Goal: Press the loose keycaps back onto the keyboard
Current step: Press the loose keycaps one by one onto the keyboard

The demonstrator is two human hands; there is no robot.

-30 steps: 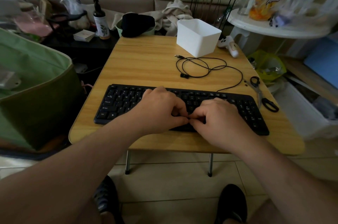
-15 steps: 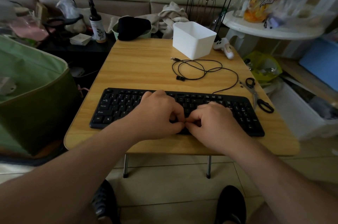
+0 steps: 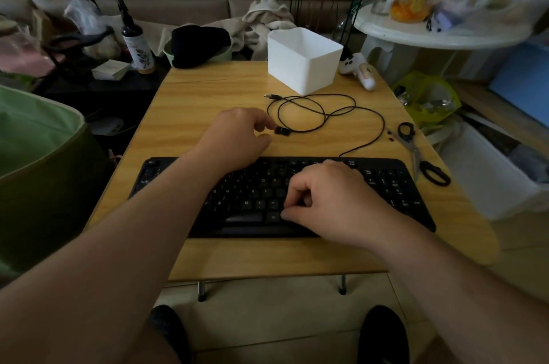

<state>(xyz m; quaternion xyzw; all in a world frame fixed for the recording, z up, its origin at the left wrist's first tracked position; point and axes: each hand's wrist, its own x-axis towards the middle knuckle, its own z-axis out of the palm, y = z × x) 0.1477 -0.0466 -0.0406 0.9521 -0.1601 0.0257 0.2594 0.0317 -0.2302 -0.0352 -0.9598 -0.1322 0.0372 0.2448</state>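
The black keyboard (image 3: pixel 386 185) lies across the near part of the wooden table (image 3: pixel 208 102). A small black loose keycap (image 3: pixel 282 130) rests on the table behind it, beside the cable loop. My left hand (image 3: pixel 234 138) is stretched past the keyboard, its fingertips right at the keycap's left edge, not closed around it. My right hand (image 3: pixel 332 203) sits on the keyboard's middle-right, fingers curled, thumb and forefinger pressed down on the bottom key rows. Whether anything is under those fingers is hidden.
The keyboard's black cable (image 3: pixel 326 114) coils behind it. A white bin (image 3: pixel 303 66) stands at the back of the table, scissors (image 3: pixel 416 153) at the right edge. A green bag (image 3: pixel 38 170) is on the left and a white side table (image 3: pixel 439 34) on the right.
My left hand has left the keyboard's middle and reached forward to the keycap by the cable. My right hand has stayed on the keys.
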